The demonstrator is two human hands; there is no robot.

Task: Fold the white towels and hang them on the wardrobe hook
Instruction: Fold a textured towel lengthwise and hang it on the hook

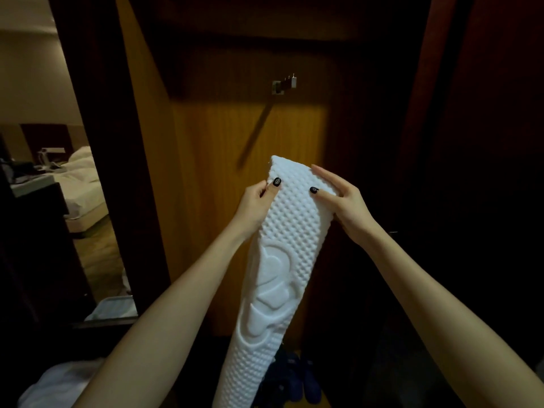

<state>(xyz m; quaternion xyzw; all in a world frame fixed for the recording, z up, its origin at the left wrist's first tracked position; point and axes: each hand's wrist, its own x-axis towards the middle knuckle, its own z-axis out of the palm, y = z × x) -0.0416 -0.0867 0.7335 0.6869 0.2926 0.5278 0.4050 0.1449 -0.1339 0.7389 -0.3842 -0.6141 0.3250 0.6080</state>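
Orange wooden wardrobe panel [206,172] carries a small metal hook [284,83]; the left hand [256,198] and the right hand [344,201] pinch the top corners of the folded white embossed towel [279,260], which seems soft and light.

The left forearm [164,304] and right forearm [435,295] are bare along their whole visible length, long and slender. The left hand [256,201] and right hand [344,201] have slim fingers. The left thumbnail [277,181] and right thumbnail [314,189] are painted glossy black, each with a small pale pattern.
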